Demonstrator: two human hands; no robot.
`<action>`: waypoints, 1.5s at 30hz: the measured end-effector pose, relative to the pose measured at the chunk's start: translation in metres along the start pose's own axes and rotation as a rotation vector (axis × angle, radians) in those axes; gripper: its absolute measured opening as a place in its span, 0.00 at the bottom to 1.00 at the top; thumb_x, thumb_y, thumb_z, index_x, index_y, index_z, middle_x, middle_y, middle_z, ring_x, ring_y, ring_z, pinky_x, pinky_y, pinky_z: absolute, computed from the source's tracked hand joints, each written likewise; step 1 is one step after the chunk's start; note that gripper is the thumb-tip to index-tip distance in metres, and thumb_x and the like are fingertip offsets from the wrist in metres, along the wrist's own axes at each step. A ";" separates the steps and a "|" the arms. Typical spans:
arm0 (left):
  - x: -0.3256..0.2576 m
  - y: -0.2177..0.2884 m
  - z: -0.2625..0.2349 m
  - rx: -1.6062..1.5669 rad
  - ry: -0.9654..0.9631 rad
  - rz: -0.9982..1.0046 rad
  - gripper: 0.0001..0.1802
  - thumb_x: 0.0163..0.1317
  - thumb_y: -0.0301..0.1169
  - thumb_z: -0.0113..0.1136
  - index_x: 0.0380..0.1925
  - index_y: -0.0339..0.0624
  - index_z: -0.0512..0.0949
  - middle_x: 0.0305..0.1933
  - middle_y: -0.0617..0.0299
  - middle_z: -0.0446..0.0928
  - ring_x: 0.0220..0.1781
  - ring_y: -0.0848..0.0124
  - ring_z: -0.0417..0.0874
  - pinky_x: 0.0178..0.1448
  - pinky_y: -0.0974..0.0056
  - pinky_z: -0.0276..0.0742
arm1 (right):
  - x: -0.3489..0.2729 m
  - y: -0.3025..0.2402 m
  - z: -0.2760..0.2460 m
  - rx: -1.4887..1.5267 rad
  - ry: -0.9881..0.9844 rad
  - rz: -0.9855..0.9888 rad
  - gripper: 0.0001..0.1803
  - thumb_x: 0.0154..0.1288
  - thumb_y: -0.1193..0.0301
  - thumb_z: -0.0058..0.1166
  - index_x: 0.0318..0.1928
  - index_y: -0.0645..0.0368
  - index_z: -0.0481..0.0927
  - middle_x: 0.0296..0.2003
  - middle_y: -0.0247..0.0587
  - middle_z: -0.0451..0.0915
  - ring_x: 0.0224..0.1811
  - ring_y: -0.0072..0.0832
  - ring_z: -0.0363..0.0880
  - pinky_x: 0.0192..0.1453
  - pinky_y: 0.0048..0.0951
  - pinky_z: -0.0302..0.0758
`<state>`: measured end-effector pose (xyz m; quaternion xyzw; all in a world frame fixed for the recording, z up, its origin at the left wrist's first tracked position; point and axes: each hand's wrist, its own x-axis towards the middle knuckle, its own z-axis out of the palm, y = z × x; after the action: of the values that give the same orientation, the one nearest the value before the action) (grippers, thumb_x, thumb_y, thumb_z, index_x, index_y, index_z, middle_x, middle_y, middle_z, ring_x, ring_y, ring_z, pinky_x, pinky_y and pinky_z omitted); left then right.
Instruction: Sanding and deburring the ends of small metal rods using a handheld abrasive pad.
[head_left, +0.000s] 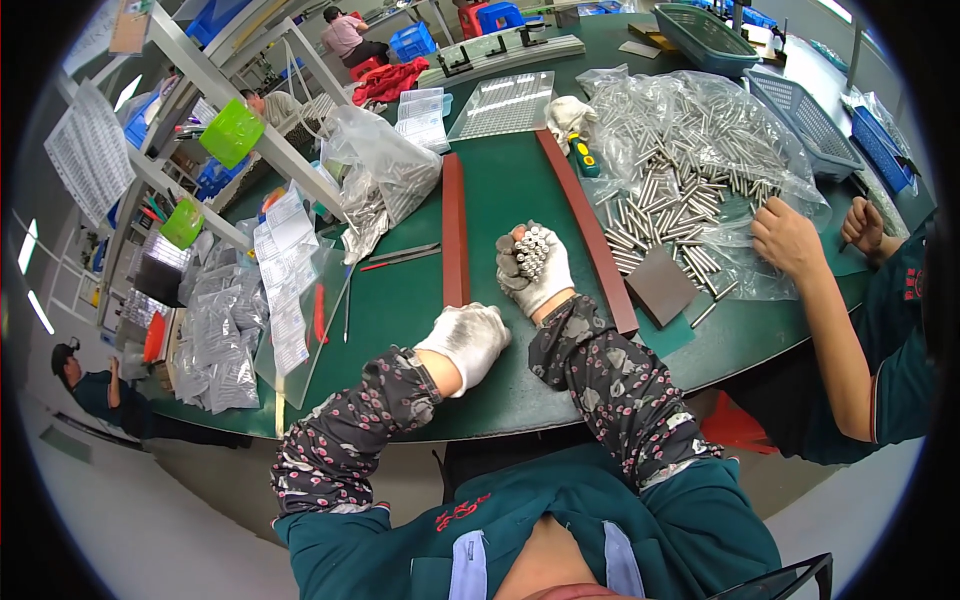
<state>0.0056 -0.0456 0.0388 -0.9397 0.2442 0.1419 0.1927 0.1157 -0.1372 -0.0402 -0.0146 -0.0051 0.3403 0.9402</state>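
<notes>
My right hand [548,285], in a white glove with grey fingers, is closed round a bundle of short metal pins [532,252], their round ends facing up. My left hand [468,345], in a white glove, is curled into a fist above the green table, beside the near end of a long reddish-brown bar [454,230]. Whatever is inside that fist, if anything, is hidden. A second reddish-brown bar [590,230] lies to the right of my right hand. Beyond it, many loose metal pins [680,205] are heaped on clear plastic.
A brown block [660,285] lies near the pins. A co-worker's hand [785,238] touches the plastic at the right. Tweezers [400,257], a plastic bag [385,165], paper sheets [283,270] and bagged parts [220,340] are on the left. A perforated plate [502,103] and green-handled screwdriver [583,157] lie farther back.
</notes>
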 end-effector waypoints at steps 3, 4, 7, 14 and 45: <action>0.008 0.004 0.008 0.086 -0.028 -0.028 0.09 0.45 0.26 0.54 0.30 0.46 0.77 0.34 0.57 0.74 0.39 0.61 0.78 0.35 0.60 0.76 | -0.001 0.001 0.000 0.009 -0.022 0.023 0.13 0.61 0.61 0.39 0.22 0.50 0.69 0.18 0.35 0.69 0.10 0.24 0.62 0.09 0.21 0.51; 0.009 0.004 0.008 0.090 -0.038 -0.013 0.09 0.45 0.26 0.54 0.30 0.46 0.77 0.34 0.57 0.74 0.39 0.62 0.79 0.35 0.59 0.76 | -0.001 0.002 0.001 0.008 -0.024 0.021 0.13 0.61 0.61 0.39 0.22 0.50 0.69 0.18 0.35 0.69 0.10 0.24 0.62 0.09 0.21 0.51; 0.011 -0.002 0.003 -0.017 -0.043 0.025 0.10 0.47 0.27 0.53 0.32 0.45 0.76 0.35 0.56 0.73 0.40 0.60 0.78 0.38 0.59 0.76 | -0.003 0.002 0.002 -0.010 0.050 -0.009 0.12 0.61 0.61 0.40 0.23 0.50 0.69 0.18 0.35 0.69 0.11 0.24 0.63 0.08 0.21 0.51; 0.007 -0.034 -0.004 -0.492 0.317 -0.052 0.12 0.52 0.33 0.56 0.36 0.42 0.72 0.35 0.54 0.71 0.39 0.55 0.75 0.41 0.58 0.73 | -0.001 0.003 0.002 -0.008 0.032 -0.020 0.12 0.61 0.61 0.41 0.23 0.50 0.68 0.19 0.36 0.71 0.12 0.26 0.66 0.10 0.22 0.59; 0.059 -0.055 -0.010 -1.870 0.770 -0.307 0.11 0.63 0.28 0.46 0.45 0.42 0.70 0.22 0.68 0.67 0.20 0.80 0.66 0.22 0.75 0.63 | -0.006 0.015 0.010 -0.253 0.091 0.024 0.09 0.62 0.63 0.42 0.32 0.52 0.72 0.23 0.31 0.76 0.20 0.23 0.73 0.20 0.24 0.69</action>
<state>0.0852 -0.0293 0.0423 -0.7169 -0.0418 -0.0620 -0.6932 0.1014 -0.1295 -0.0305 -0.1485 -0.0051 0.3470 0.9260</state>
